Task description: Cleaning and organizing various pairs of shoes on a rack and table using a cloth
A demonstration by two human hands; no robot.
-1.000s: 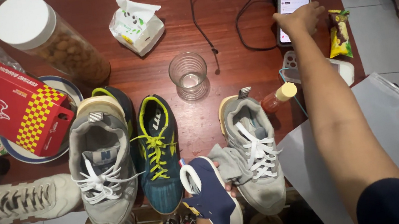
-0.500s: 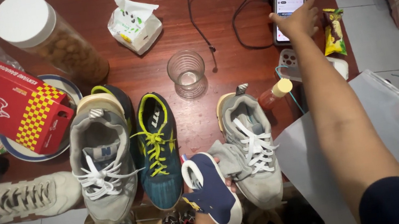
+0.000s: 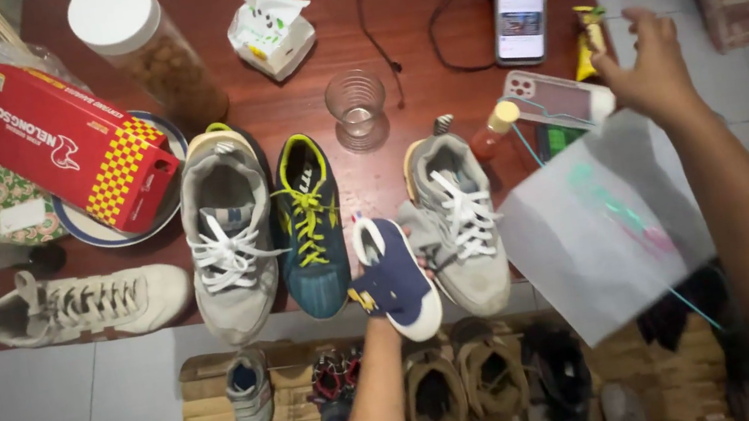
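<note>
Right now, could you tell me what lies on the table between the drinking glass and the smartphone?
In the head view, only a black cable loops across bare wood between the drinking glass and the smartphone.

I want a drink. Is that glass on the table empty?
Looks empty: the upright clear glass shows only the brown table through it.

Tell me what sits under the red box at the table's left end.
The red box rests tilted on a blue-rimmed plate, whose rim shows around it. Anything on the plate beneath the box is covered. A green patterned packet lies beside it.

right hand [image 3: 649,63] off the phone [image 3: 520,7], now lifting plastic bag [image 3: 600,223] (blurred)
</note>
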